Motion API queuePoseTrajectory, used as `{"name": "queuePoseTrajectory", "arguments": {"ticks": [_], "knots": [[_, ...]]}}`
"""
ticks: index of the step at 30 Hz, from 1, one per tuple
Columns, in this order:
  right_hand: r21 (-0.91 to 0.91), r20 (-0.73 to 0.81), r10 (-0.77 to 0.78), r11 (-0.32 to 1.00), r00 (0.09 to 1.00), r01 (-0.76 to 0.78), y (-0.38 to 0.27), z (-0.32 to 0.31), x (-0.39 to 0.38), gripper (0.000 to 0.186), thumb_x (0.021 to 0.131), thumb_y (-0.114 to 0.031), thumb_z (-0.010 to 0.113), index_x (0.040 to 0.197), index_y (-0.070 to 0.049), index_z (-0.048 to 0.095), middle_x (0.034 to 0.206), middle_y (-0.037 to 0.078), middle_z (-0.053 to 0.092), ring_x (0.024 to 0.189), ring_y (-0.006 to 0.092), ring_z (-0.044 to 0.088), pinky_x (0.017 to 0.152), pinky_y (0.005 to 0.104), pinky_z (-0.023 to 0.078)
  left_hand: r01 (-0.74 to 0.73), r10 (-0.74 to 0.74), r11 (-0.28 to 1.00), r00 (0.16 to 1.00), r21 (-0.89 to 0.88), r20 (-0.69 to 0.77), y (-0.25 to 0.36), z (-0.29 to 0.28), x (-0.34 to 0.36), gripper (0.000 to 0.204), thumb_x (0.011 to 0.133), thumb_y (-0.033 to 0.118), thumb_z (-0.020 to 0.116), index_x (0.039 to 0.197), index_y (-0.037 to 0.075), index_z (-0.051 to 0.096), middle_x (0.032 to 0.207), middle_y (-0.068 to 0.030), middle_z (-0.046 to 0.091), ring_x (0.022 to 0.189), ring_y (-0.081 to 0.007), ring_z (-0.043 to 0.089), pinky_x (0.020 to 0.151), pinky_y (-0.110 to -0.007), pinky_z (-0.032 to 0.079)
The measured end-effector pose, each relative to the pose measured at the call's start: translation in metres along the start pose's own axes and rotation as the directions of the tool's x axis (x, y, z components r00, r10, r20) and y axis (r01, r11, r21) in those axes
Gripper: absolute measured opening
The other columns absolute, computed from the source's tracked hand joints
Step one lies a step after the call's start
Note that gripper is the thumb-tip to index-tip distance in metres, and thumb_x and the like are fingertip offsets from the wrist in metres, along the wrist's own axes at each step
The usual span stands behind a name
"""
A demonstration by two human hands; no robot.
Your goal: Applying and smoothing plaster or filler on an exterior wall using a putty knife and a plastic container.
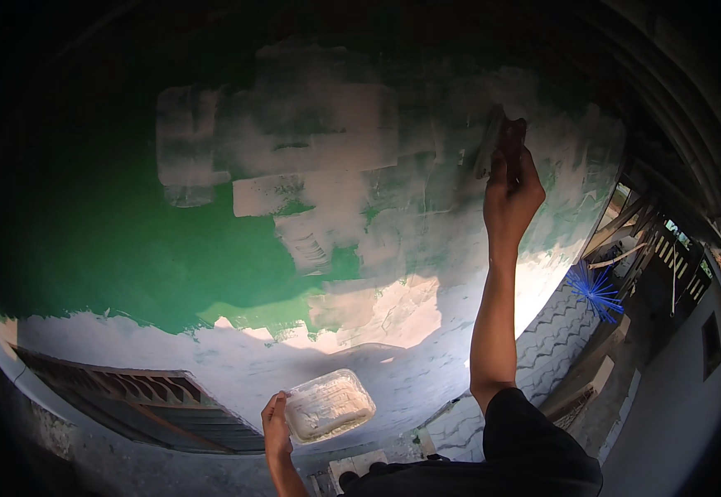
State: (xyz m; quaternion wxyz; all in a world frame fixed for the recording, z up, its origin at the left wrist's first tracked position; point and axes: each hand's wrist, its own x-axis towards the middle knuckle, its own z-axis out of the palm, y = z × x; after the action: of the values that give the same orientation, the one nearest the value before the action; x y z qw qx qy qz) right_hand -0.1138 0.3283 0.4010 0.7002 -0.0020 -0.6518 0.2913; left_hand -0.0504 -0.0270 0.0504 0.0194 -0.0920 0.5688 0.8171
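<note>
My right hand [513,189] is raised at arm's length against the upper right part of the wall, closed around the handle of a putty knife [490,141]. The wide blade lies against the wall surface; its edge is dim in shadow. Low in front of me, my left hand [276,418] grips the left end of a shallow clear plastic tray [368,411]. Whitish putty [327,404] coats the tray's inside. Green paint covers much of the wall [203,265], with pale putty patches [311,132] smeared over its middle and right side. Below the green, the wall is white.
At lower left is a brown-framed window or vent [141,406]. Grey paving [555,331] runs along the wall's foot at right. A spiky blue object [595,291], leaning wooden poles [625,219] and planks [596,377] stand or lie farther right, beside a grey wall [683,398].
</note>
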Motion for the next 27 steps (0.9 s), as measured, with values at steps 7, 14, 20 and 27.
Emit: {"name": "queuePoseTrajectory", "arguments": {"ticks": [7, 14, 20, 27], "knots": [[0.051, -0.038, -0.166, 0.984, 0.985, 0.168, -0.066, 0.057, -0.046, 0.030, 0.087, 0.000, 0.057, 0.114, -0.001, 0.071, 0.088, 0.012, 0.071, 0.065, 0.0163, 0.062, 0.054, 0.0286, 0.044, -0.011, 0.012, 1.000, 0.998, 0.015, -0.066, -0.014, -0.009, -0.002, 0.035, 0.098, 0.034, 0.059, 0.101, 0.001, 0.071, 0.088, -0.0038, 0.066, 0.083, -0.0148, 0.057, 0.077, -0.032, 0.045], [0.436, 0.101, -0.242, 0.883, 0.965, 0.176, -0.135, 0.106, -0.093, 0.020, 0.086, 0.000, 0.061, 0.104, 0.000, 0.068, 0.075, 0.012, 0.062, 0.060, 0.0203, 0.061, 0.054, 0.0325, 0.045, -0.014, 0.017, 1.000, 0.993, 0.023, -0.117, -0.005, -0.012, -0.015, 0.036, 0.098, 0.035, 0.059, 0.100, 0.001, 0.071, 0.089, -0.0041, 0.066, 0.084, -0.0151, 0.057, 0.079, -0.031, 0.044], [0.585, 0.239, -0.158, 0.811, 0.958, -0.012, -0.120, 0.081, -0.104, 0.008, 0.084, 0.000, 0.066, 0.093, 0.001, 0.065, 0.069, 0.007, 0.053, 0.058, 0.0116, 0.048, 0.056, 0.0245, 0.038, 0.000, -0.001, 1.000, 0.988, -0.005, -0.153, -0.011, -0.020, -0.018, 0.035, 0.098, 0.033, 0.060, 0.101, -0.001, 0.071, 0.090, -0.0044, 0.066, 0.086, -0.0153, 0.057, 0.079, -0.031, 0.044], [0.292, -0.095, 0.231, 0.937, 0.968, -0.195, 0.002, -0.018, -0.046, 0.013, 0.091, -0.001, 0.062, 0.102, 0.002, 0.069, 0.083, 0.005, 0.062, 0.072, 0.0107, 0.056, 0.065, 0.0240, 0.044, 0.011, -0.012, 1.000, 0.991, -0.006, -0.130, -0.019, -0.018, -0.010, 0.033, 0.098, 0.031, 0.059, 0.102, -0.001, 0.071, 0.090, -0.0044, 0.066, 0.085, -0.0149, 0.057, 0.079, -0.031, 0.045]]}}
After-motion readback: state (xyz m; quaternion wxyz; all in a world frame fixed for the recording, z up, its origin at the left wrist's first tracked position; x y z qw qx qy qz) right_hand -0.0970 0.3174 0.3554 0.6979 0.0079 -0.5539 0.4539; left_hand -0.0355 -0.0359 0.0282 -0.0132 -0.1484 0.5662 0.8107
